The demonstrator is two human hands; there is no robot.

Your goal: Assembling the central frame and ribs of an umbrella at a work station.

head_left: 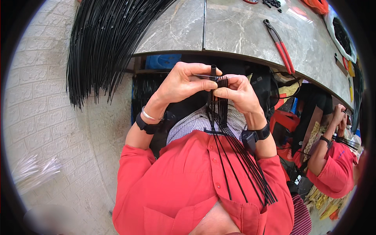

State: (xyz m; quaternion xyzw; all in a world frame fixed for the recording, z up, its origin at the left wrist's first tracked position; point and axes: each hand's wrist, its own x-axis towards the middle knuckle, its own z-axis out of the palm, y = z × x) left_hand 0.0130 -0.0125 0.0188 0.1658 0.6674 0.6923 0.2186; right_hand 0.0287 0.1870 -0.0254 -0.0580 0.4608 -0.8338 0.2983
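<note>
My left hand [182,83] is closed, thumb and forefinger pinching a short black tube [213,71] and a thin flat strip beside it. Close against it, my right hand [239,93] grips a row of thin black strands [222,111] between thumb and fingers. The strands' upper ends fan out side by side at the fingertips, next to the tube. Their long lower ends hang over my lap and spread across my red shirt. Whether they are wires or solid plastic strands I cannot tell.
A thick bundle of black strands [105,47] hangs over the left end of the grey marbled table [235,31]. Red-handled pliers [280,46] lie near its edge. A white bag [340,33] of black pieces stands far right. A co-worker in red [333,168] sits at right, beside a red stool [284,119].
</note>
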